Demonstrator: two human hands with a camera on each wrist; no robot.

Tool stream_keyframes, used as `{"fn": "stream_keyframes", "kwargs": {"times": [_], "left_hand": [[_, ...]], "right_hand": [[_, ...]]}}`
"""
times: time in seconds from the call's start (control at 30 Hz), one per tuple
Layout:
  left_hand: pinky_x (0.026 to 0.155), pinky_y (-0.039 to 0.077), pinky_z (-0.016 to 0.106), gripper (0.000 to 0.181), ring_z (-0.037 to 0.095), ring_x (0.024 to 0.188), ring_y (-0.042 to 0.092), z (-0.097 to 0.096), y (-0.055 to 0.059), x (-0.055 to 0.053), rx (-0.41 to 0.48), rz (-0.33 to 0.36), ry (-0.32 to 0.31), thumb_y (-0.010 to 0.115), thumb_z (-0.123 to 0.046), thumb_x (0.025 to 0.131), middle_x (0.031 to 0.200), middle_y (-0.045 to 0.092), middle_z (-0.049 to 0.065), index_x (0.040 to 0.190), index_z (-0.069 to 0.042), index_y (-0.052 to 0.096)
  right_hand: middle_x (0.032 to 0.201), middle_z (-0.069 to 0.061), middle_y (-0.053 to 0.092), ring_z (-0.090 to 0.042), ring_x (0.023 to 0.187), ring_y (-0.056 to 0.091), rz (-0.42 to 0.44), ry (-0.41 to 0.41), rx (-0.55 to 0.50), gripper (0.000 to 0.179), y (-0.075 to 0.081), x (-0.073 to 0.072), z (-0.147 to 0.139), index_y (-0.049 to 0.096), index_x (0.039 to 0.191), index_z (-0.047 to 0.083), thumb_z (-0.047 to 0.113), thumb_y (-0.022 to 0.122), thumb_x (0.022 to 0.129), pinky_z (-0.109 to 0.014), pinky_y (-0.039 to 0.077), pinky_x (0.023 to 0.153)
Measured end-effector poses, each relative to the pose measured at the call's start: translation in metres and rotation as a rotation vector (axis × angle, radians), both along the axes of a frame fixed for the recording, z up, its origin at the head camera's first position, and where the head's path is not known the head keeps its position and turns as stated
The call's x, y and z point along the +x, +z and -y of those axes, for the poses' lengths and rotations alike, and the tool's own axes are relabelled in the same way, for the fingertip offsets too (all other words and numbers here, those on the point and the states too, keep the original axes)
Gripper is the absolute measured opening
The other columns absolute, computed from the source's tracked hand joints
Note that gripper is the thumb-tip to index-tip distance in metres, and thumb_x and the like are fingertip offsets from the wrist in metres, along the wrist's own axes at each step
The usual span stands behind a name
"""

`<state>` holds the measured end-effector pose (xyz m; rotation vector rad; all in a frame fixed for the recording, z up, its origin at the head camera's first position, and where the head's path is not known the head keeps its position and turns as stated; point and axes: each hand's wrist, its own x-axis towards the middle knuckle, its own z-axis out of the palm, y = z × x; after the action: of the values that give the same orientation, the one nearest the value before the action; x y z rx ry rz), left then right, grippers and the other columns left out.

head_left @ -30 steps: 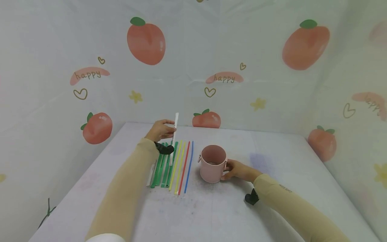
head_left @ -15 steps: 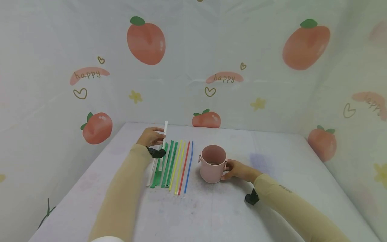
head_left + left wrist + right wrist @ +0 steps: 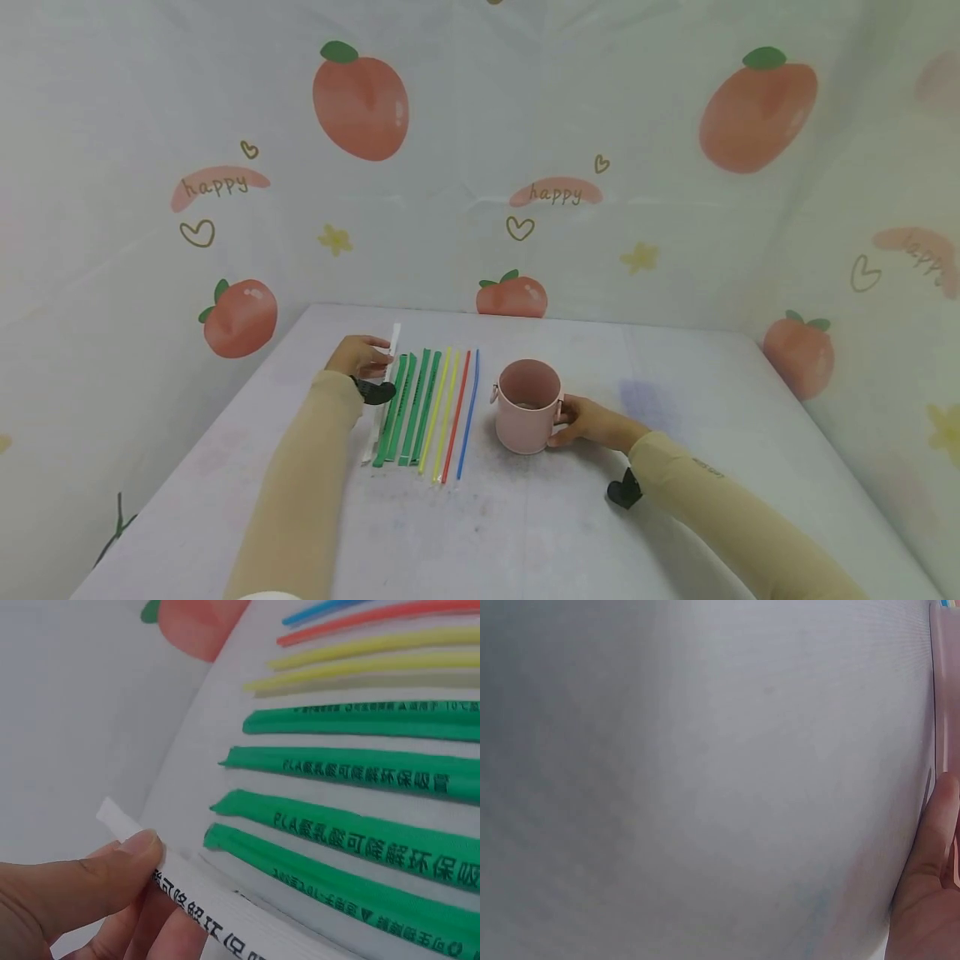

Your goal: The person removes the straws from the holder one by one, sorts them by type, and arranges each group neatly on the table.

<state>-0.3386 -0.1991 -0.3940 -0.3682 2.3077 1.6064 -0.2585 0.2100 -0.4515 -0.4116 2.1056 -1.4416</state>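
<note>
Between thumb and fingers, my left hand [image 3: 358, 356] pinches a straw in a printed white paper wrapper [image 3: 214, 911] near its far end. It hangs tilted close over the left end of a row of straws. Beside it lie several green-wrapped straws [image 3: 349, 772], bearing dark printing. Another white-wrapped straw [image 3: 369, 454] shows at the row's left edge, partly hidden. My right hand [image 3: 596, 423] grips the right side of a pink bucket [image 3: 521, 429] at its handle, thumb low against the wall. Only the thumb side of that hand and a strip of bucket show in the right wrist view.
Right of the green straws lie two yellow straws [image 3: 442, 408], a red straw [image 3: 457, 417] and a blue straw [image 3: 468, 414]. The pink bucket stands upright just beyond them. A printed cloth [image 3: 570, 267] hangs behind the white table [image 3: 495, 542].
My left hand has moved left and toward me, carrying the white-wrapped straw from over the green straws to the row's left end. The right hand and bucket stay put.
</note>
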Motion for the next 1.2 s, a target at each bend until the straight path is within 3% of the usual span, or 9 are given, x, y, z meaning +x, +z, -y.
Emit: {"fn": "stream_keyframes", "kwargs": {"times": [0.23, 0.83, 1.2], "left_hand": [[0.059, 0.054, 0.017, 0.046, 0.007, 0.062, 0.059, 0.005, -0.006, 0.001, -0.06, 0.029, -0.008, 0.065, 0.002, 0.09, 0.077, 0.06, 0.001, 0.134, 0.003, 0.052], [0.057, 0.054, 0.02, 0.044, 0.009, 0.057, 0.059, 0.015, -0.022, 0.009, -0.136, 0.062, 0.031, 0.067, 0.0, 0.089, 0.082, 0.062, 0.005, 0.131, 0.004, 0.056], [0.055, 0.053, 0.02, 0.04, 0.011, 0.056, 0.058, 0.022, -0.032, 0.006, -0.143, 0.057, 0.038, 0.068, 0.002, 0.087, 0.076, 0.062, 0.006, 0.126, 0.005, 0.058]], "right_hand": [[0.123, -0.011, 0.059, -0.022, 0.114, 0.053, 0.007, -0.018, 0.018, 0.07, 0.001, 0.0, 0.0, 0.042, 0.139, -0.001, 0.009, 0.079, 0.08, -0.041, 0.037, 0.107], [0.122, -0.01, 0.059, -0.021, 0.115, 0.053, 0.01, -0.009, -0.004, 0.068, 0.0, 0.0, 0.001, 0.043, 0.137, -0.002, 0.006, 0.078, 0.08, -0.039, 0.037, 0.107], [0.12, -0.008, 0.06, -0.02, 0.113, 0.053, 0.011, -0.013, 0.0, 0.068, -0.001, -0.001, -0.001, 0.043, 0.137, -0.002, 0.008, 0.079, 0.08, -0.037, 0.038, 0.104]]}}
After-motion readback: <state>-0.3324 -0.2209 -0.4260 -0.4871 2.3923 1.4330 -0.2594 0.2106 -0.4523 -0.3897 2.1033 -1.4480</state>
